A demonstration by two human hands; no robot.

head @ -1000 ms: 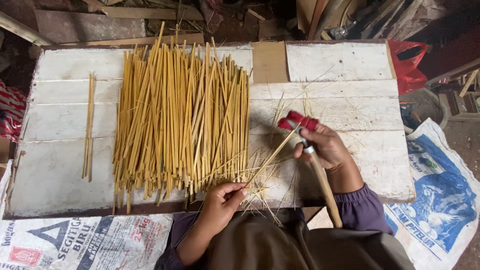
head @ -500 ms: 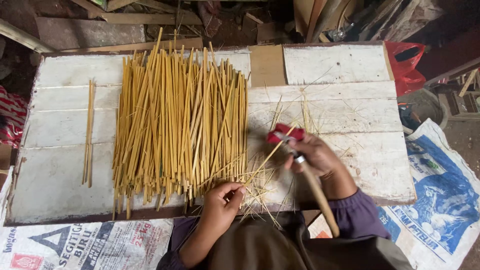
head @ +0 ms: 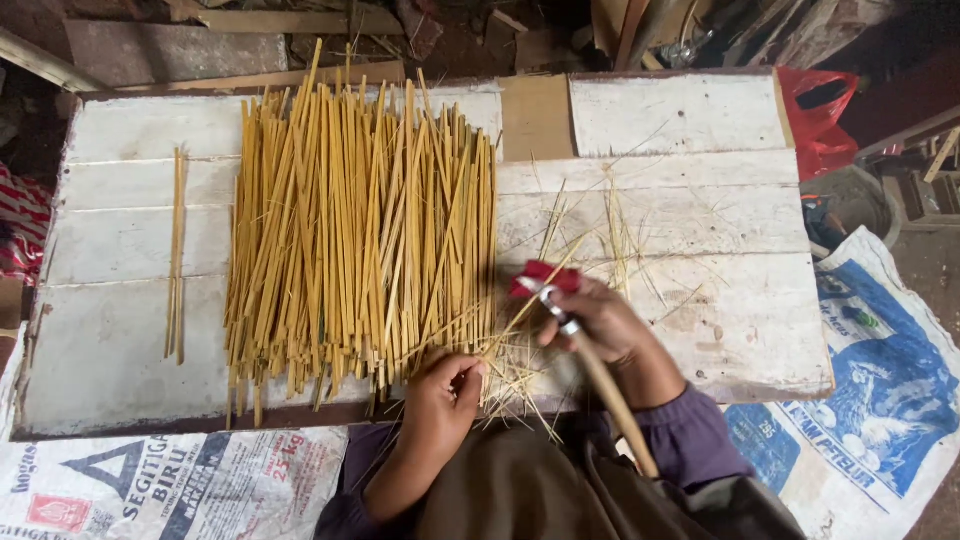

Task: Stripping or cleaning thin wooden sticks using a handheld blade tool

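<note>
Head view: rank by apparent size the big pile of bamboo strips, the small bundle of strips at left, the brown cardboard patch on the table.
1. Big pile of bamboo strips
2. Brown cardboard patch
3. Small bundle of strips, longer than the patch but far thinner; this order is unsure.

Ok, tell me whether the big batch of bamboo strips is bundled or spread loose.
Spread loose. The bamboo strips lie side by side in a flat layer on the white plank table, some crossing at angles, with no tie visible.
</note>
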